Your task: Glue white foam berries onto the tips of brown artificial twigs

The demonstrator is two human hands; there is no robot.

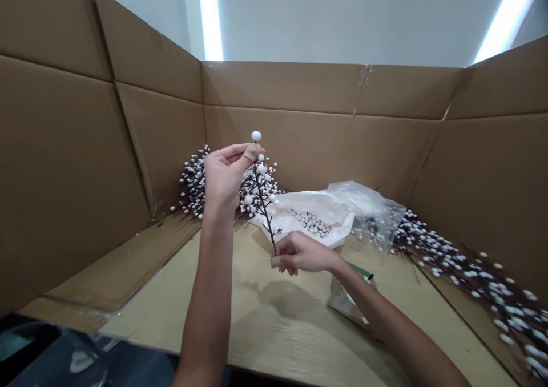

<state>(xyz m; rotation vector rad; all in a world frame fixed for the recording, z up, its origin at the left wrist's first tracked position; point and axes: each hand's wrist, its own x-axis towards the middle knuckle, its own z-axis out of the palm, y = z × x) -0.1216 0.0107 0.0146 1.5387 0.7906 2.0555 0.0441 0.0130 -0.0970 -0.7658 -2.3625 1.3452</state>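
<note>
A dark artificial berry stem [261, 193] with white balls on its twigs is held nearly upright above the table. My left hand [229, 167] pinches it close to the top, just under the uppermost white ball [256, 136]. Lower down, the fingers of my right hand [299, 253] are closed round the bottom end of the stem. Behind my right hand lies an open white bag [282, 207] with many loose white balls [314, 222] in it. A small box-like container [342, 298] with a green edge is partly hidden by my right forearm.
Cardboard walls [278, 84] enclose the table [265, 335] at the back and both sides. Bunches of white-berry stems lie at the back left [193, 181] and along the right side [462, 267]. A clear plastic bag [372, 204] rests beside the white bag.
</note>
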